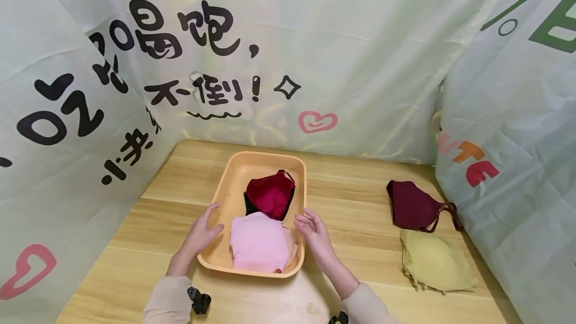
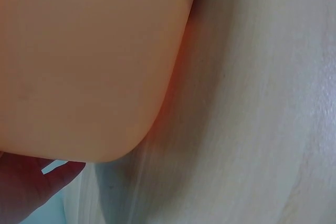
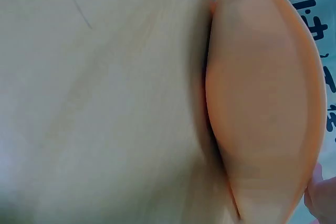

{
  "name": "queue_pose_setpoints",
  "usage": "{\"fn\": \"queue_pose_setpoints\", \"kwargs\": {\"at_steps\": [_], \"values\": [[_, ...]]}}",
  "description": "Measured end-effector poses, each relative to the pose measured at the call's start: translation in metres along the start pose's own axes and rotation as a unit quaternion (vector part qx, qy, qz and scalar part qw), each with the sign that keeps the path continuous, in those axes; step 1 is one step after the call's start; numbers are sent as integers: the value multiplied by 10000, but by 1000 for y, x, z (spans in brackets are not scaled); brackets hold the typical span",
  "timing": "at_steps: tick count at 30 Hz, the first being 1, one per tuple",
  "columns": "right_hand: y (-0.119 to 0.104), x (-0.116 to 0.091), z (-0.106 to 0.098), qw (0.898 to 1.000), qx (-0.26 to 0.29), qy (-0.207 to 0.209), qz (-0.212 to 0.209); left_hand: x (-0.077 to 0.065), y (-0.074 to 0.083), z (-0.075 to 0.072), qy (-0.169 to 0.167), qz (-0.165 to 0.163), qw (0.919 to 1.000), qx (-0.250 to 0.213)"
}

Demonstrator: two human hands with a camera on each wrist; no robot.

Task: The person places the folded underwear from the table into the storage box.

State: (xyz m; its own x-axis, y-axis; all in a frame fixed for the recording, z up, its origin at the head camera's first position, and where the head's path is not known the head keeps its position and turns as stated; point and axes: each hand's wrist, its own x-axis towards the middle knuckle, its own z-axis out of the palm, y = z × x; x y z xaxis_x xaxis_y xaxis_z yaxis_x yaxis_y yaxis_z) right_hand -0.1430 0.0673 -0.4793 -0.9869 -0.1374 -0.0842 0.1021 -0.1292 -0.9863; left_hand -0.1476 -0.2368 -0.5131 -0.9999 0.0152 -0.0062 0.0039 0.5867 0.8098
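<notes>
An orange plastic tray (image 1: 229, 189) sits on the table, longer side away from me. My left hand (image 1: 199, 234) holds its left rim, thumb reaching over the inside. At the right rim my right hand (image 1: 318, 238) grips the wall opposite, fingertips over the edge. Inside, a pink bra (image 1: 258, 241) lies at the near end, with a beige piece (image 1: 291, 241) showing beside it. Behind it rests a dark red bra (image 1: 270, 194) with black edging. Both wrist views show the tray's outer wall (image 2: 94, 66) close up; the hands appear there only in part.
Right of the tray, a maroon bra (image 1: 411, 206) with straps lies on the wooden table (image 1: 351, 184). Just nearer is a yellow-green bra (image 1: 436, 261). Printed fabric (image 1: 360, 64) walls the table at the back and both sides.
</notes>
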Motion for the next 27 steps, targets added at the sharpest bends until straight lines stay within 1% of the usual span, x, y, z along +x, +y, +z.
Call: {"fn": "queue_pose_setpoints", "kwargs": {"at_steps": [6,9,18,22,27], "values": [[1,-8,-9,9991,398,105,135,1,0,0,-40,-10,10000,30],[3,-12,-16,9987,428,209,182,1,-1,0,-17,-25,10000,78],[11,-21,-50,9979,53,583,276,-3,-1,-2,47,28,10000,-29],[10,-27,-70,9955,-110,918,214,-3,1,-3,54,33,10000,-33],[8,-34,-97,9902,-269,1346,239,-2,3,-2,36,60,10000,13]]}}
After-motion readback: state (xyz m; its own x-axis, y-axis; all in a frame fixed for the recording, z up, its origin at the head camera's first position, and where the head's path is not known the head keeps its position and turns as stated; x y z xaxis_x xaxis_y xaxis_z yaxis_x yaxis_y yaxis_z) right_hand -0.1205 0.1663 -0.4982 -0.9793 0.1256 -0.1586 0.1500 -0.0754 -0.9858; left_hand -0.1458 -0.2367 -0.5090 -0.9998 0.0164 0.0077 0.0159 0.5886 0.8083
